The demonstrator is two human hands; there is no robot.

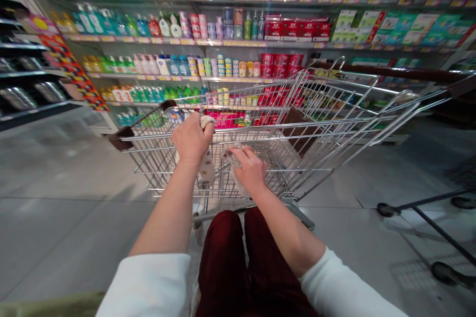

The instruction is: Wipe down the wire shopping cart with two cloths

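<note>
A wire shopping cart [297, 131] stands sideways before me, its brown handle [390, 72] at the upper right. My left hand [191, 141] is closed round a pale cloth with brown dots [207, 168] at the cart's near top rail, and the cloth hangs down against the wires. Lower and to the right, my right hand [249, 166] has its fingers bent over a greyish, whitish cloth [238, 181] at the near side wires. Inside the cart, toward the handle end, is a brown panel [300, 131].
Behind the cart, store shelves [148, 37] hold rows of bottles, tubs and red boxes. Another rack [37, 111] with metal goods is at the far left. Dark wheels [442, 272] of another cart stand on the floor at the right. My knees are just below the cart.
</note>
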